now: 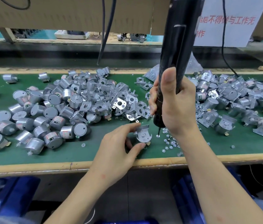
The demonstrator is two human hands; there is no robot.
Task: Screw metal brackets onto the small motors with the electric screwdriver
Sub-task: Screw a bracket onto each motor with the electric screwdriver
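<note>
1. Nearest, blue plastic crates (14, 191) sat below the front edge of the green-topped workbench (79, 152).
2. The left hand (119, 149) pinched a small silver motor capped with a metal bracket (143, 136) between thumb and forefinger, low over the mat near that edge.
3. Just right of it, a silver screw (158, 136) lay under the bit of the tall black electric screwdriver (180, 46); whether they touched could not be told. Loose screws (170, 143) were scattered beside it.
4. The right hand (174, 102) had its fingers clamped round the screwdriver's lower barrel.
5. Behind lay a heap of bare silver motors (55, 110) on the left, loose metal brackets (122, 101) in the middle, and bracketed motors (234, 101) on the right.
6. Farthest stood a clear bag of screws (192, 65) and a white sign with red characters (227, 21).
</note>
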